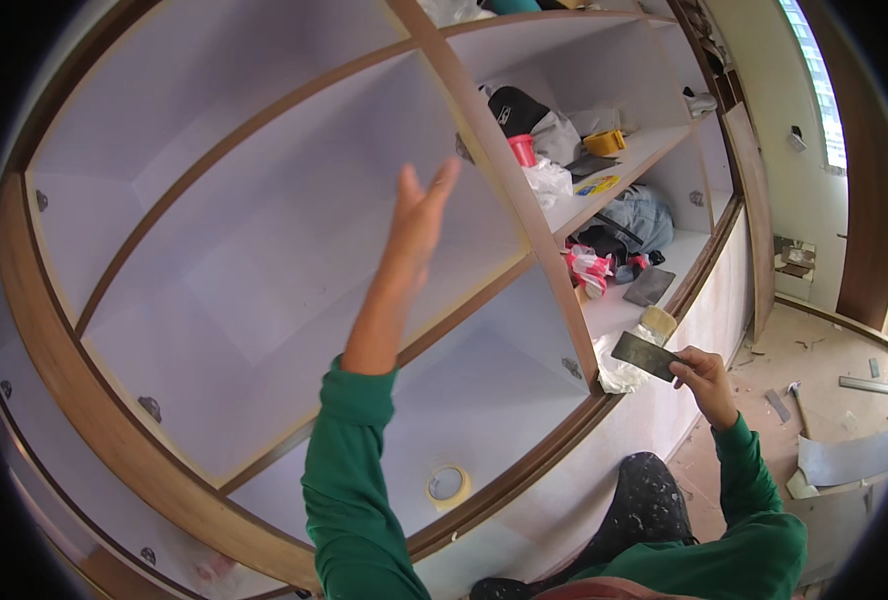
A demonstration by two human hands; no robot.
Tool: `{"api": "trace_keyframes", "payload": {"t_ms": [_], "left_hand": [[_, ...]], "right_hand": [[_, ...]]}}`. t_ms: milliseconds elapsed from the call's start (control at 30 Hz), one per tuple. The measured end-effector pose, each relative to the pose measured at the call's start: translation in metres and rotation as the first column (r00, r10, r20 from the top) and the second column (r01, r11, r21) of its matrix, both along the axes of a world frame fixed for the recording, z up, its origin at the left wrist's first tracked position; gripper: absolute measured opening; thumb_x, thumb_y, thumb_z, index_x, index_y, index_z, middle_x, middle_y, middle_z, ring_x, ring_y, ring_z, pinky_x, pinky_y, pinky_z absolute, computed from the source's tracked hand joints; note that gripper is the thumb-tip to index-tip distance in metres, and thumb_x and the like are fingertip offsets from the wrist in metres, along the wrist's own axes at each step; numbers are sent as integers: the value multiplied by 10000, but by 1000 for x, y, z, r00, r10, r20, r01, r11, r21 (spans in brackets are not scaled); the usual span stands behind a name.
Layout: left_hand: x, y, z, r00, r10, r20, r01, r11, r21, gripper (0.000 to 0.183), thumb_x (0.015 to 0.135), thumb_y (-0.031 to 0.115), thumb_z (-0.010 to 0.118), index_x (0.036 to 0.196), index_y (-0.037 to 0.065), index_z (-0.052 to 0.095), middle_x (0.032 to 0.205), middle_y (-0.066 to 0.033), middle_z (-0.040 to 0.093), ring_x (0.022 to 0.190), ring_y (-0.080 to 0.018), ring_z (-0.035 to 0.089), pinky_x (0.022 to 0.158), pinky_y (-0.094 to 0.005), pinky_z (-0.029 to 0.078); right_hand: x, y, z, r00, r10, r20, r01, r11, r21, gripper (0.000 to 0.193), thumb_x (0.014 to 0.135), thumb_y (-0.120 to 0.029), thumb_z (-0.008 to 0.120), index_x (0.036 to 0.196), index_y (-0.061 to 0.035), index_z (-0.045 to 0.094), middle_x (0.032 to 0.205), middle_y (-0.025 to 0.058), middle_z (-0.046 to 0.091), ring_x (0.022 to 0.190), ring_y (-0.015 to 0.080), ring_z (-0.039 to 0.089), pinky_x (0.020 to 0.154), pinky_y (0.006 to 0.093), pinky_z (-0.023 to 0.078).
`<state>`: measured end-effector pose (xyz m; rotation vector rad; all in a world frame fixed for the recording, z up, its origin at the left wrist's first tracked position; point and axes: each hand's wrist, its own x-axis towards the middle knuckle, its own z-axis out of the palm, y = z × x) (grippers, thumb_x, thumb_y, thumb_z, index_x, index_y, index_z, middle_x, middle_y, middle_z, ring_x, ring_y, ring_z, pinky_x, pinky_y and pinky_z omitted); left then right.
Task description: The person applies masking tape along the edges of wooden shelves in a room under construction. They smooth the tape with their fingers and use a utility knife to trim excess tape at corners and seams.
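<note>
A worker in a long-sleeved green top, its ribbed cuffs snug at both wrists, with the left hand [416, 222] and right hand [702, 372] bare of gloves, rings or a watch. The sleeves are plain, loosely creased at the elbows and without markings. Below, dark trousers [644, 515] are flecked all over with pale spatter, thickest across the knee.
</note>
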<state>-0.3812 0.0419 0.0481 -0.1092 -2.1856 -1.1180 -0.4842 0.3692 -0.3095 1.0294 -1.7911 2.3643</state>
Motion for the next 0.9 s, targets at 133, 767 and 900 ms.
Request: {"api": "trace_keyframes", "payload": {"t_ms": [133, 767, 900], "left_hand": [[-32, 88, 36, 964, -259, -65, 243, 952, -184, 1199, 927, 644, 669, 1633, -96, 43, 1725, -275, 69, 1620, -338, 38, 1285, -482, 95], [169, 29, -79, 969, -167, -185, 58, 873, -485, 555, 966, 298, 708, 1394, -4, 522, 1457, -211, 571, 1203, -350, 657, 981, -433, 550], [155, 63, -143, 987, -159, 4, 69, 406, -911, 524, 813, 237, 886, 1250, 34, 680, 1269, -107, 696, 1052, -287, 716, 840, -371, 589]], "right_hand": [[-11, 5, -9, 999, -33, 8, 34, 999, -32, 169, 983, -82, 680, 1077, 38, 752, 880, 35, 695, 788, 107, 638, 671, 266, 538], [-8, -19, 38, 873, 91, -479, 64, 952, 298, 243, 930, -42, 730, 1169, -13, 760, 930, 88, 662, 896, 225, 632, 804, 356, 518], [7, -5, 12, 687, -527, -501, 607, 795, -4, 294, 796, 56, 797, 1082, 0, 761, 902, 135, 681, 870, 299, 626, 817, 399, 505]]}}
